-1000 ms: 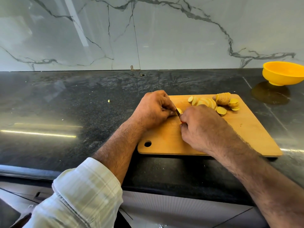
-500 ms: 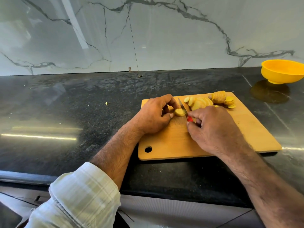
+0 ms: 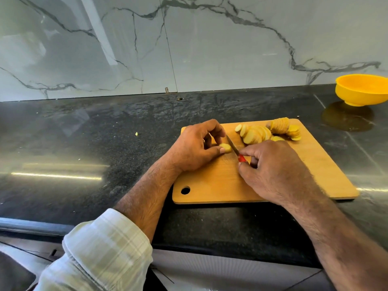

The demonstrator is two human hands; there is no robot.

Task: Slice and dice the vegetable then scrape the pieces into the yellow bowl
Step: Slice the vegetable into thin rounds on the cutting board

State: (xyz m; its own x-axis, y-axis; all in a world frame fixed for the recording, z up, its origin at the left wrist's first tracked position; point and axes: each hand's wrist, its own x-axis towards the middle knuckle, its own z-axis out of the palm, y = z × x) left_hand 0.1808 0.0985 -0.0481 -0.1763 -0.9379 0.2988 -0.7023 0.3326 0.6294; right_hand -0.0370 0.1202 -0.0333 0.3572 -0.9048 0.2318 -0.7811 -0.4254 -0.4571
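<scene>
A wooden cutting board (image 3: pixel 315 164) lies on the black counter. My left hand (image 3: pixel 193 148) pinches a small end piece of the yellow vegetable (image 3: pixel 226 148) between thumb and fingers on the board. My right hand (image 3: pixel 273 169) grips a small knife with a red handle (image 3: pixel 241 158); its blade (image 3: pixel 232 143) rests against the right side of the piece. A pile of cut round slices (image 3: pixel 255 134) lies at the board's far edge, with a stacked, ridged chunk of slices (image 3: pixel 280 126) beside it. The yellow bowl (image 3: pixel 361 92) stands at the far right, apart from the board.
The black stone counter (image 3: pixel 84 143) stretches wide to the left, with a few tiny scraps (image 3: pixel 136 134) on it. A marble wall (image 3: pixel 189 43) backs it. The counter's front edge (image 3: pixel 31 225) runs below my forearms.
My hands have drawn apart, uncovering the vegetable piece and the knife blade. The slices at the board's far edge lie as before.
</scene>
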